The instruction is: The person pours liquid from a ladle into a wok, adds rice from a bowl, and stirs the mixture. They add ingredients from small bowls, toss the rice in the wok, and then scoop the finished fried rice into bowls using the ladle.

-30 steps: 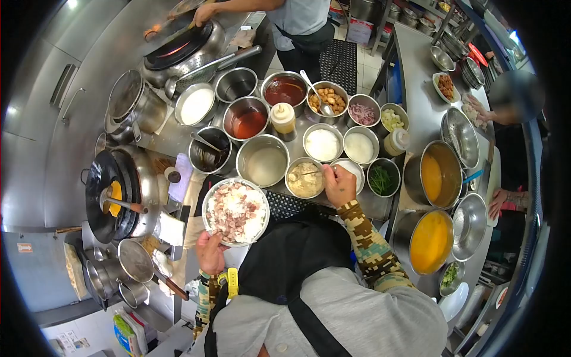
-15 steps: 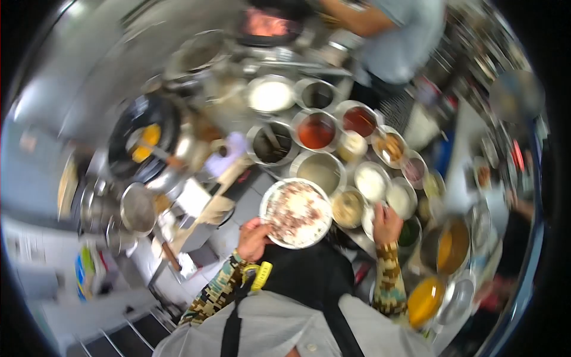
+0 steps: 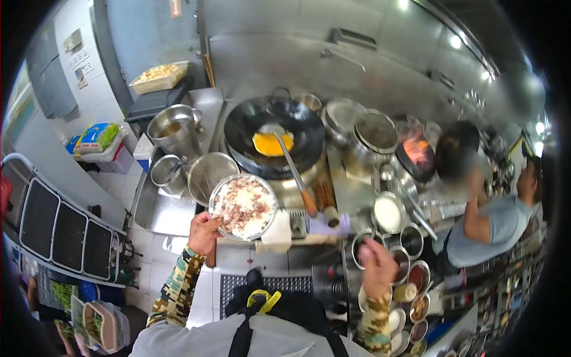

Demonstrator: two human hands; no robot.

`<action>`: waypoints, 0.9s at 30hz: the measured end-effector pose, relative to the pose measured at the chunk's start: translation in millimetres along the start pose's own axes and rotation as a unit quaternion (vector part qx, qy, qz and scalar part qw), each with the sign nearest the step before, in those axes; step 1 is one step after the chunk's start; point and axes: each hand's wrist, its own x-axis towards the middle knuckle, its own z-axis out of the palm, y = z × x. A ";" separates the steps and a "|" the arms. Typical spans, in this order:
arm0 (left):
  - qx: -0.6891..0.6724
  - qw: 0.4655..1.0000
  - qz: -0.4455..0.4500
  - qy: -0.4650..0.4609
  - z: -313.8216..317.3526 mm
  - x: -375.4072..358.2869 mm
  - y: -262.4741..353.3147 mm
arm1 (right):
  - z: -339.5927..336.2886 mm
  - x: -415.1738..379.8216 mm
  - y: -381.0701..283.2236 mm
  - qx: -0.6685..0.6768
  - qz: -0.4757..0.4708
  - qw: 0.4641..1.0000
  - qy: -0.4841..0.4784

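Note:
My left hand (image 3: 204, 233) grips the rim of a round metal bowl (image 3: 244, 207) with thumb and fingers. Chopped pinkish-brown meat and white grains or powder fill the bowl. Out to the right, my right hand (image 3: 378, 269) is raised over the seasoning containers, its fingers smeared by motion. Beyond the bowl stands a black wok (image 3: 238, 128) with yellow liquid egg (image 3: 270, 144) inside. A ladle (image 3: 294, 172) lies in the wok, its wooden handle reaching over the near rim.
A wire strainer (image 3: 213, 172) and metal pots (image 3: 175, 132) stand left of the wok. At right are a pot of white contents (image 3: 389, 213) and several sauce containers. A co-worker (image 3: 493, 229) works there beside a pan with flames (image 3: 416, 153). A bamboo brush (image 3: 326, 196) lies near the ladle.
My view has swung left from the seasoning containers to the wok. The bowl has come along in my left hand; my right hand has lifted off the small containers.

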 end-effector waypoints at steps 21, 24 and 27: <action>0.102 0.971 0.079 0.200 -251.5 241.8 -149.1 | 214.5 177.1 -27.2 0.422 0.373 0.786 -0.256; -0.003 0.961 -0.070 0.268 -199.5 221.8 -84.5 | 174.3 181.0 -12.4 0.394 0.349 0.795 -0.302; 0.034 0.988 -0.050 0.144 -251.0 245.7 -113.1 | 176.8 202.7 -7.9 0.281 0.279 0.849 -0.350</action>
